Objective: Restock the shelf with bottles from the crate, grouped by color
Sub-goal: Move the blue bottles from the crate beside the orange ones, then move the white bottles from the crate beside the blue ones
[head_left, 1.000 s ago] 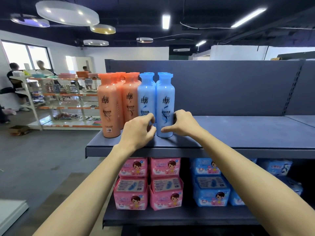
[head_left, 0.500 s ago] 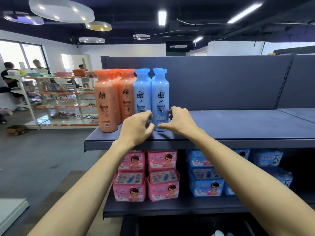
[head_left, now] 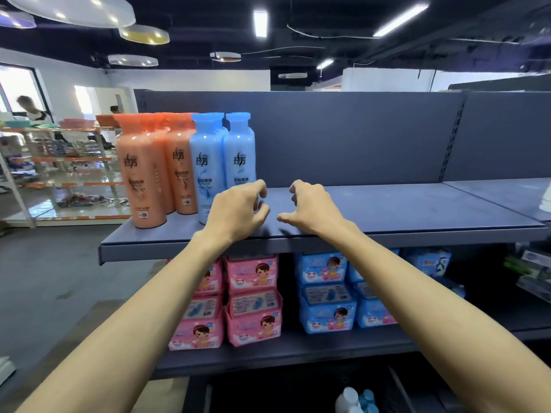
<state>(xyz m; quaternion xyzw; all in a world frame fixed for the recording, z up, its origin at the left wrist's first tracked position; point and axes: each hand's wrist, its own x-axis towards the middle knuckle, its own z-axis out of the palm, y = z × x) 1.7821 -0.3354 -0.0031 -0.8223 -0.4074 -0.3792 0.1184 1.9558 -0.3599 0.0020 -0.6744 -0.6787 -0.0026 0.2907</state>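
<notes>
Several orange bottles (head_left: 140,174) stand at the left end of the dark grey top shelf (head_left: 387,210). Directly to their right stand blue bottles, one (head_left: 205,162) beside another (head_left: 240,156), with more behind. My left hand (head_left: 238,210) hovers in front of the right blue bottle's base, fingers loosely curled and holding nothing. My right hand (head_left: 310,207) hovers over bare shelf to the right of the bottles, thumb out, fingers loosely curled, also holding nothing. White and blue bottle tops (head_left: 354,400) show at the bottom edge; the crate itself is hidden.
The lower shelf holds pink packs (head_left: 253,299) on the left and blue packs (head_left: 328,293) on the right. An orange-trimmed display rack (head_left: 59,162) stands across the aisle on the left, with people behind it. The top shelf stretches far to the right.
Both hands have let go of the right blue bottle and drawn back; the right hand moved right, away from it. The bottle stands on its own beside the other blue ones.
</notes>
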